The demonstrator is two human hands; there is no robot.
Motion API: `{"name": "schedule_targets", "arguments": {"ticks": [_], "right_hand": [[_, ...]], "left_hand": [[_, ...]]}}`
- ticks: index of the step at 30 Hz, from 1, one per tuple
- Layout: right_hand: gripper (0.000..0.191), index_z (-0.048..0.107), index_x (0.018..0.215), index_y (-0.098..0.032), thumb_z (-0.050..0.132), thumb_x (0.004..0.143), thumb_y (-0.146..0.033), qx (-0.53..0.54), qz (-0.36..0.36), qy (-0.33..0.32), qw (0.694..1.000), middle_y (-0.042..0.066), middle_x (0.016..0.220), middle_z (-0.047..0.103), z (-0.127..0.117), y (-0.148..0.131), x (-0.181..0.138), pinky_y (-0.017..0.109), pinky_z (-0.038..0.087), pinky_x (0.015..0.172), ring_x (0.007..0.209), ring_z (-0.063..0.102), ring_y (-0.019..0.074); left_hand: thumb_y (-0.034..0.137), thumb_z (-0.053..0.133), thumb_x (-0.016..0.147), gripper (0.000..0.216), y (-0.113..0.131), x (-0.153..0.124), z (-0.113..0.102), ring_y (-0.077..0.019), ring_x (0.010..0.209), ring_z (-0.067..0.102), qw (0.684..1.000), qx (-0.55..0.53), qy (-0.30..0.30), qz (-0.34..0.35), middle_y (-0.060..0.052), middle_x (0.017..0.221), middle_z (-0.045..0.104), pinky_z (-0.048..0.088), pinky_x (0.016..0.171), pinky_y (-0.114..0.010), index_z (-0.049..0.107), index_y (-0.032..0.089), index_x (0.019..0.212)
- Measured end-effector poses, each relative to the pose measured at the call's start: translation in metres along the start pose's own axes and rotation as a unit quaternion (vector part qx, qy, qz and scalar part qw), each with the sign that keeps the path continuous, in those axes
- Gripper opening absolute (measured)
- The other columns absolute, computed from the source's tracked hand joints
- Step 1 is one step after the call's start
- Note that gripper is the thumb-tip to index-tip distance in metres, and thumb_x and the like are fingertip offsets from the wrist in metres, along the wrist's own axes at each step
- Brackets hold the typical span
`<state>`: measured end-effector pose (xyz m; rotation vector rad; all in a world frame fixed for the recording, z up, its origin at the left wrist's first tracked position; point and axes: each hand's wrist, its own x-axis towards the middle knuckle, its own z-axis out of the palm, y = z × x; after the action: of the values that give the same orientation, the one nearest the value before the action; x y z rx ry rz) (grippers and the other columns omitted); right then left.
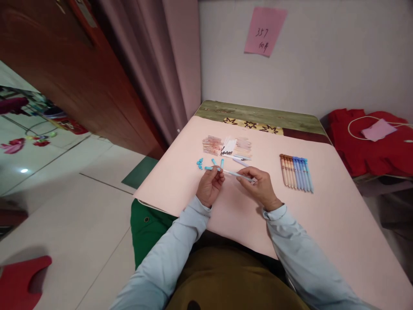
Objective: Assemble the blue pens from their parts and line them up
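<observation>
My left hand (pixel 209 188) pinches a small bright blue pen part (pixel 210 168) between thumb and fingers. From its tip a slim pale pen barrel (pixel 231 173) runs across to my right hand (pixel 260 186), whose thumb and fingers are closed on the other end. Whether the two pieces are joined is too small to tell. Just beyond my left hand lie two loose blue tubes, one a short upright-pointing tube (pixel 222 163). A little cluster of blue pieces (pixel 200 163) sits to the left.
Behind my hands are brownish clear barrels (pixel 212 145), white refills with dark tips (pixel 228 147) and pale barrels (pixel 244 146). At the right a row of assembled pens (pixel 296 173), brown to blue, lies on the pink-covered table (pixel 322 228). Red cloth (pixel 368 142) is piled beyond.
</observation>
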<state>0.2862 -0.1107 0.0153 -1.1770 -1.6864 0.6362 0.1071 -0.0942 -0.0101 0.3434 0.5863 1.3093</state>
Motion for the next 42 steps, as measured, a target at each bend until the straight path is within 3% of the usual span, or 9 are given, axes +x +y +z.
{"name": "schedule_targets", "arguments": {"ticks": [11,19,29,35,42], "right_hand": [[0.01,0.07,0.087,-0.02,0.067,0.081,-0.027,-0.097,-0.053,0.002,0.994,0.002,0.076,0.068,0.002,0.005,-0.001,0.026,0.045,0.059,0.061,0.057,0.0134],[0.011,0.068,0.093,-0.022,0.067,0.083,-0.026,-0.098,-0.079,0.038,0.991,0.003,0.085,0.069,0.009,0.0,-0.002,0.028,0.05,0.067,0.071,0.063,0.0159],[0.005,0.065,0.086,-0.022,0.067,0.085,-0.026,-0.119,-0.113,0.073,0.984,0.001,0.079,0.067,0.016,-0.001,-0.007,0.027,0.048,0.065,0.07,0.061,0.0148],[0.015,0.068,0.081,-0.021,0.067,0.086,-0.035,-0.162,-0.082,0.091,0.979,0.001,0.074,0.071,0.021,0.002,-0.011,0.025,0.046,0.059,0.061,0.062,0.0129],[0.027,0.072,0.08,-0.022,0.058,0.092,-0.041,-0.202,-0.042,0.059,0.977,0.003,0.076,0.074,0.021,0.007,-0.011,0.025,0.045,0.061,0.066,0.067,0.0159]], "left_hand": [[0.028,0.082,0.07,0.028,-0.007,0.0,-0.001,-0.0076,0.065,0.059,0.998,0.066,-0.012,0.018,0.0,0.073,0.063,0.048,0.063,-0.02,0.066,0.013,0.087],[0.028,0.083,0.068,0.03,-0.009,0.0,0.0,-0.0094,0.066,0.061,0.995,0.099,-0.016,0.023,0.0,0.073,0.065,0.048,0.063,-0.022,0.066,0.013,0.087],[0.029,0.082,0.07,0.029,-0.007,-0.001,0.001,-0.0095,0.064,0.061,0.994,0.102,-0.029,0.005,-0.002,0.07,0.066,0.049,0.06,-0.021,0.067,0.012,0.087],[0.028,0.082,0.07,0.03,-0.004,-0.002,0.0,-0.0095,0.064,0.063,0.994,0.103,-0.031,-0.017,-0.007,0.085,0.073,0.052,0.059,-0.02,0.066,0.011,0.089],[0.023,0.079,0.074,0.026,-0.005,-0.002,0.0,-0.011,0.07,0.068,0.995,0.1,-0.007,-0.026,-0.01,0.093,0.075,0.056,0.067,-0.022,0.065,0.011,0.092]]}}
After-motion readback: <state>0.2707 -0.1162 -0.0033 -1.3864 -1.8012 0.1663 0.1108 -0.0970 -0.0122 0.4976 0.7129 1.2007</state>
